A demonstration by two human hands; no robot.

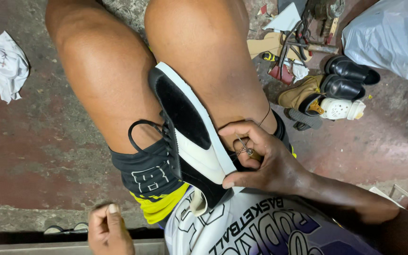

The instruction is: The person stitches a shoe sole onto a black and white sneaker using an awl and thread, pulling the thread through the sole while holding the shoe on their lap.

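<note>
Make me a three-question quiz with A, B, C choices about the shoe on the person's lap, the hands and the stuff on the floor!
1. Where is the black and white shoe?
A. Wedged between the knees
B. On the floor by the bag
C. Inside a box

2. What colour is the crumpled cloth on the floor at the far left?
A. Red
B. White
C. Green

3. What is the right hand doing?
A. Resting flat on the floor
B. Waving in the air
C. Pressing on the shoe and pinching a thin tool with thread

Answers:
1. A, the shoe sits tilted between the two bare legs.
2. B, the cloth is plainly white against the reddish floor.
3. C, the thumb lies on the shoe's white side while the fingers grip a small tool; the left hand is curled low in the picture, away from the shoe.
</note>
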